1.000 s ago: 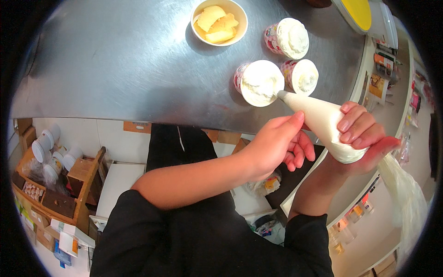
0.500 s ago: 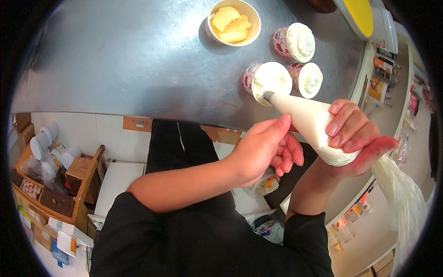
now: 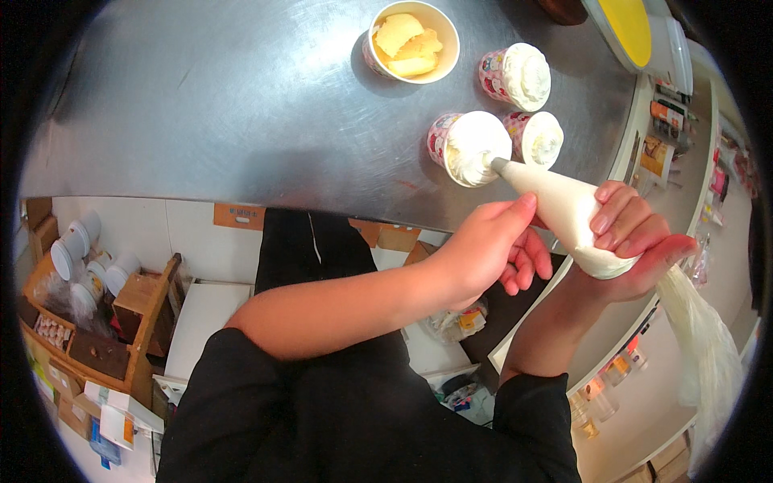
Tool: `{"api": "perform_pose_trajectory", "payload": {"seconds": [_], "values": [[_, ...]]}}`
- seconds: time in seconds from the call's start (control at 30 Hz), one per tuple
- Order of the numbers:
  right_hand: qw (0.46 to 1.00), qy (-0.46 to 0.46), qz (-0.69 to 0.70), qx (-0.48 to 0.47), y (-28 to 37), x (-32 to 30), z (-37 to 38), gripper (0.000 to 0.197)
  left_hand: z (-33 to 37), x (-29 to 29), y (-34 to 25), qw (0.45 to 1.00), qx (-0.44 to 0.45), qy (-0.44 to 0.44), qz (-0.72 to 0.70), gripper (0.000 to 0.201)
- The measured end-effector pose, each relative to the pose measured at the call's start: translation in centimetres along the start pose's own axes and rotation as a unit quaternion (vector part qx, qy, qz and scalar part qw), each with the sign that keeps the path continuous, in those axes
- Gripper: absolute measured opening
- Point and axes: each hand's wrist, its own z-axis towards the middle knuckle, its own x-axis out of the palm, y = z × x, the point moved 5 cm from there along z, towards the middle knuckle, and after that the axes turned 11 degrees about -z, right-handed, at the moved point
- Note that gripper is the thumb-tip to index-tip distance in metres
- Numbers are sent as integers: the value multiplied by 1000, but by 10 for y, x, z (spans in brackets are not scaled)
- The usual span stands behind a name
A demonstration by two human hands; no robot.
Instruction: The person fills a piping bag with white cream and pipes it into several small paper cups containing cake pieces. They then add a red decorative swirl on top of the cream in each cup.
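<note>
My right hand (image 3: pixel 632 229) is closed around the full upper part of a piping bag (image 3: pixel 555 197) of white cream, its loose tail hanging over the wrist. Against the bag's lower side, my left hand (image 3: pixel 503 245) rests with the thumb, the other fingers curled; part of its hold is hidden. The metal nozzle (image 3: pixel 498 165) touches the cream in a printed paper cup (image 3: pixel 440 137), where a ridged swirl shows at the near right. Just beyond stand a smaller cup with cream (image 3: pixel 543 142) and another cup topped with swirled cream (image 3: pixel 525 78).
A paper cup (image 3: pixel 374 58) with yellow cake pieces stands farther back on the steel table (image 3: pixel 241 121). At the far right are a yellow-topped container (image 3: pixel 626 30) and shelves with packages (image 3: pixel 668 121). Below left, a wooden rack (image 3: pixel 149 338) holds boxes and white tubs.
Both hands and the piping bag have moved right, carrying the nozzle along the cup's near edge to its right side. Ridged cream now lies along that edge.
</note>
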Motion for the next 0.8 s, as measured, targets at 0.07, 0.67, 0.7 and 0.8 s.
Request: {"api": "perform_pose_trajectory", "payload": {"seconds": [0.07,0.67,0.7,0.8], "values": [[1000,4,8,-1,1,3,-2,65,-8,-2,1,1000,-2,4,5,43],[940,-267,211,15,3,-83,-81,56,-27,-28,-173,475,441,-164,744,97],[939,-273,209,13,3,-85,-83,57,-27,-29,-174,482,435,-169,741,96],[938,-278,206,0,5,-87,-90,57,-40,-31,-169,453,421,-218,755,95]]}}
